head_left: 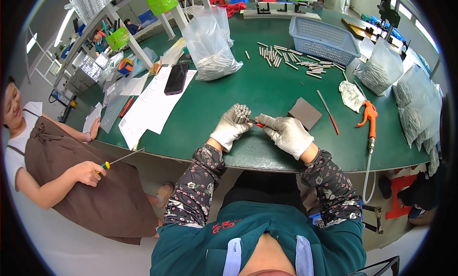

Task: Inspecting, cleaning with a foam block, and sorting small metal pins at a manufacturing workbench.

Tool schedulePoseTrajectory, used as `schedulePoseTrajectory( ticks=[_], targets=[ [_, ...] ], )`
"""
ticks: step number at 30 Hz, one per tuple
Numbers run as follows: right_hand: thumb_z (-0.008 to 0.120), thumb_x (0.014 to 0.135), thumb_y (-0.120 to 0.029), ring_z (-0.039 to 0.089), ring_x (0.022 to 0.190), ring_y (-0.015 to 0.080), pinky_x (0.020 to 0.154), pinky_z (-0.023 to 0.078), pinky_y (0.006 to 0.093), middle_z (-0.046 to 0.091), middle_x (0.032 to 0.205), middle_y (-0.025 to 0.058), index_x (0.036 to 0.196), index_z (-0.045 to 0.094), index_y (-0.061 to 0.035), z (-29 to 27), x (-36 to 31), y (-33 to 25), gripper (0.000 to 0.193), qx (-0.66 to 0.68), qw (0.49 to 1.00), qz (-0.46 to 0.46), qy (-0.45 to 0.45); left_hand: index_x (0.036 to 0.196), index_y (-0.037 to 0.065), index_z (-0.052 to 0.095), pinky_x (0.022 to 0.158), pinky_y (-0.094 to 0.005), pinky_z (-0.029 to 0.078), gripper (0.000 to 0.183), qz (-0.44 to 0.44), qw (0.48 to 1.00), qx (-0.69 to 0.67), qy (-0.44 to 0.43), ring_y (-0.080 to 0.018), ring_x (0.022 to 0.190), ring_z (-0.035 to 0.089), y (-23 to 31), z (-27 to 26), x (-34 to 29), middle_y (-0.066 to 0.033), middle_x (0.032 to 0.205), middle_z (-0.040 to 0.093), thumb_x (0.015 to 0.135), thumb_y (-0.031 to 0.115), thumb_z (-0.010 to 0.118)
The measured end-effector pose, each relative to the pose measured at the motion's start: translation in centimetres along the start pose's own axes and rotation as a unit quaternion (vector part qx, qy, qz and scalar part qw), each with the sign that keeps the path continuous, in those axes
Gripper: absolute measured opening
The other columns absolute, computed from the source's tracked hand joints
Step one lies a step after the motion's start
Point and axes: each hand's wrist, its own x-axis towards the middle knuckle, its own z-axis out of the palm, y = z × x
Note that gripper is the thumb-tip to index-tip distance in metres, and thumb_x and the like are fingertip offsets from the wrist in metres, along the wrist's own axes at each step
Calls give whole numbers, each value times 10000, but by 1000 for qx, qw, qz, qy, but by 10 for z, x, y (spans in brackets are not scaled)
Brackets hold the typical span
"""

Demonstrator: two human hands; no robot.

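Observation:
My gloved left hand (229, 129) is closed around a bundle of short metal pins (242, 113), their round ends facing up. In my gloved right hand (287, 134) is a small red-handled tool (258, 124), its tip against or right beside the bundle. Fingers and glove hide most of this tool, so I cannot tell its exact kind. Both hands are over the table's near edge. Just beyond my right hand lies a brown square sheet (305, 113), and to its right a thin file with a red handle (328, 112).
Loose metal pins (291, 57) lie before a blue basket (324, 40) on the green table (217, 97). Bags of pins (210, 52) stand left and right. An orange air gun (369, 115), white rag (352, 96), and phone (176, 79) are nearby. A person at left holds a screwdriver (119, 159).

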Motion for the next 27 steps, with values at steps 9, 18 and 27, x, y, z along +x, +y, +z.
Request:
schedulePoseTrajectory(
  ticks=[9, 18, 27],
  targets=[
    [597, 790, -129, 626, 797, 283, 697, 506, 349, 643, 912, 125, 1098, 601, -115, -8, 0, -4, 309, -29, 999, 12, 38, 1036, 13, 478, 784, -230, 448, 409, -4, 998, 70, 5, -114, 874, 529, 6, 2, -2, -15, 936, 550, 685, -128, 636],
    [562, 748, -100, 587, 674, 259, 565, 470, 384, 551, 682, 90, 1003, 571, -133, -29, -28, -15, 257, -284, 958, 17, 36, 908, 90, 504, 427, -183, 339, 272, 60, 996, 65, -28, -47, 526, 439, 0, 1, -4, 29, 735, 530, 728, -48, 655],
    [549, 771, -83, 587, 783, 256, 648, 490, 382, 580, 812, 82, 1040, 567, -122, -66, -71, 33, 272, -392, 882, 209, 156, 934, 65, 473, 696, -203, 444, 325, 45, 996, 66, -40, -68, 750, 512, -4, -3, -3, 30, 805, 530, 706, -87, 648]
  ],
)
